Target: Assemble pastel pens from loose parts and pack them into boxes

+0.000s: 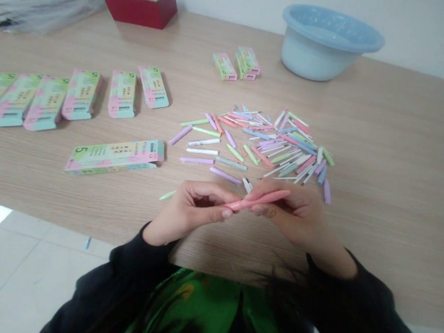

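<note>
A pink pen is held between both hands over the table's front part, its tapered end pointing right. My left hand pinches its left end between thumb and fingers. With thumb and forefinger, my right hand grips the pen's middle and right part. Just beyond the hands lies a loose pile of pen parts in pink, purple, green, blue and white. A light green piece rests beside my left hand. To the left, a long pastel box lies with its right end open.
Several pastel boxes line the table's left side. Small boxes sit farther back. A blue basin, a red box holding clear plastic, and plastic-wrapped items stand along the back. A small blue piece lies on the floor.
</note>
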Action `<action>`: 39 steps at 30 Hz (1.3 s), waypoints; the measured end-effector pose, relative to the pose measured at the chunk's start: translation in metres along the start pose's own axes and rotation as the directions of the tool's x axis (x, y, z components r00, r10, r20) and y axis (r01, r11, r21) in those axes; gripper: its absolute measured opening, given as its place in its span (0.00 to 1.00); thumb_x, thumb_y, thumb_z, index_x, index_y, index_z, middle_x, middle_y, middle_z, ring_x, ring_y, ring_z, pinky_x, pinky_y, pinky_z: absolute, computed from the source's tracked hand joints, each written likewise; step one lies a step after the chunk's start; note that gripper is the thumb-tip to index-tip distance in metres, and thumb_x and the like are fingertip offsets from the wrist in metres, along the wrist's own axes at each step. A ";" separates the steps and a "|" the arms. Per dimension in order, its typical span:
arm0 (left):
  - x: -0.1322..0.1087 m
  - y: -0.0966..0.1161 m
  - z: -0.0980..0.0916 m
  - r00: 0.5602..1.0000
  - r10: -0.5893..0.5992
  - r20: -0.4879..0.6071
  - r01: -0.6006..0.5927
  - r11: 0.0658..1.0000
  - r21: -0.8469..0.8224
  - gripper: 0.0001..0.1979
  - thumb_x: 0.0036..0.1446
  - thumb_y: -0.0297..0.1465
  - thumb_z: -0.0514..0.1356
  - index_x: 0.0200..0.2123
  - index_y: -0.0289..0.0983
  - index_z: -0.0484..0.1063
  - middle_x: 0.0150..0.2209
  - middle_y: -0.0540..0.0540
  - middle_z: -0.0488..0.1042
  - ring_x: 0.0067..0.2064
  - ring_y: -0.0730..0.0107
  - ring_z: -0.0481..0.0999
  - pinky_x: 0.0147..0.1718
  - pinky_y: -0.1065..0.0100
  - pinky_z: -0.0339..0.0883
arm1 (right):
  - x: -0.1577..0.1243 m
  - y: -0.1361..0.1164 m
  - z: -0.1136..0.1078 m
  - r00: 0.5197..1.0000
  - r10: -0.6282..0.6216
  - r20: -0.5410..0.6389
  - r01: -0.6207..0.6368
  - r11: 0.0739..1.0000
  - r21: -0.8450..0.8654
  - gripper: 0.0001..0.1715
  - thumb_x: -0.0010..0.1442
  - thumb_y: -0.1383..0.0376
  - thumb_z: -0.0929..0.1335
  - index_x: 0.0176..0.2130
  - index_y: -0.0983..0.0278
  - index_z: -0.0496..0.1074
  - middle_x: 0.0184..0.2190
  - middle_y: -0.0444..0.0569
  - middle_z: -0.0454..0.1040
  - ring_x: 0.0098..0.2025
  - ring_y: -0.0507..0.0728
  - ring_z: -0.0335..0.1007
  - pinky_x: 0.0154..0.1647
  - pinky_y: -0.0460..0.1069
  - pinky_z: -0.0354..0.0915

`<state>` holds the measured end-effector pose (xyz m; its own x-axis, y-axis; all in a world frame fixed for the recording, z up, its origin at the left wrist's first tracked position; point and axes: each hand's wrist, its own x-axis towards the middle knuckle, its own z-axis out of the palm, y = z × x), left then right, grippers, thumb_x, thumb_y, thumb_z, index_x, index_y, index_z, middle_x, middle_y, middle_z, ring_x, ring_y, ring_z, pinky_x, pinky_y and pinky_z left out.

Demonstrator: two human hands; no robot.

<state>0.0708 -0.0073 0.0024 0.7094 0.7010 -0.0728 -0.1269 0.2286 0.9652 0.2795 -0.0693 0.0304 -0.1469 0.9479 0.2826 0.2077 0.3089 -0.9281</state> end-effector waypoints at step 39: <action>0.003 -0.011 0.003 0.986 -0.156 -0.059 0.147 0.981 -0.127 0.14 0.52 0.38 0.73 0.32 0.34 0.75 0.25 0.53 0.71 0.25 0.79 0.63 0.23 0.76 0.54 | -0.003 0.030 0.018 0.990 0.014 -0.139 -0.015 1.000 -0.003 0.03 0.62 0.67 0.74 0.35 0.59 0.80 0.35 0.44 0.83 0.35 0.53 0.79 0.36 0.48 0.72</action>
<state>0.0765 -0.0093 -0.0080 0.6785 0.6954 -0.2367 -0.1082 0.4134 0.9041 0.2693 -0.0645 -0.0027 -0.0082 0.9538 0.3003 0.2127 0.2951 -0.9315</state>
